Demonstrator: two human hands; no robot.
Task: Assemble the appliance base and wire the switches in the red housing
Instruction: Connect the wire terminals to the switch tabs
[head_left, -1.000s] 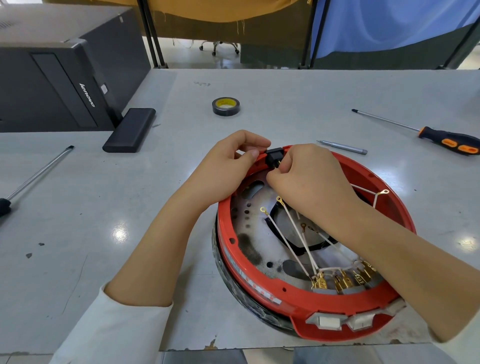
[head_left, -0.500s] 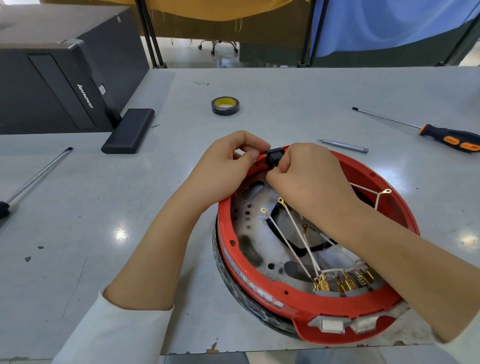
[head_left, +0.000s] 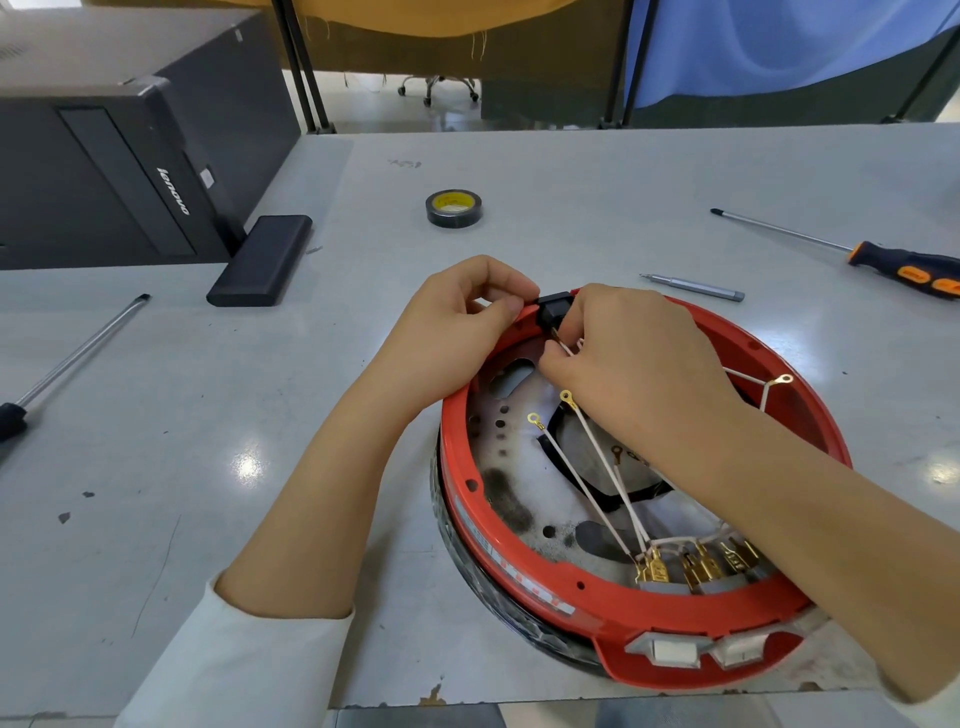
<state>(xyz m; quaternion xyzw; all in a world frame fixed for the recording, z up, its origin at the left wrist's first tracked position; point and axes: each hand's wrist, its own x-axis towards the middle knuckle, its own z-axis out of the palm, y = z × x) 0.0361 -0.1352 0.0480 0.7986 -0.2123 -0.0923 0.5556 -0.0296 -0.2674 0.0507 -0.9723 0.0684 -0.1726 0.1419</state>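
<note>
At the red housing's (head_left: 613, 597) eleven-o'clock rim, the left hand (head_left: 457, 332) curls its fingers and thumb against the outside of a black switch (head_left: 553, 306), while the right hand (head_left: 628, 364) pinches a white wire (head_left: 567, 350) at the switch's inner face. Two more ring-terminal wires (head_left: 587, 478) run to brass spade connectors (head_left: 696, 566) at five o'clock. On the grey table (head_left: 571, 208): one tape roll (head_left: 454, 208), two screwdrivers (head_left: 883, 254), one silver pen (head_left: 693, 287), and a black computer (head_left: 130, 156) marked "lenovo".
</note>
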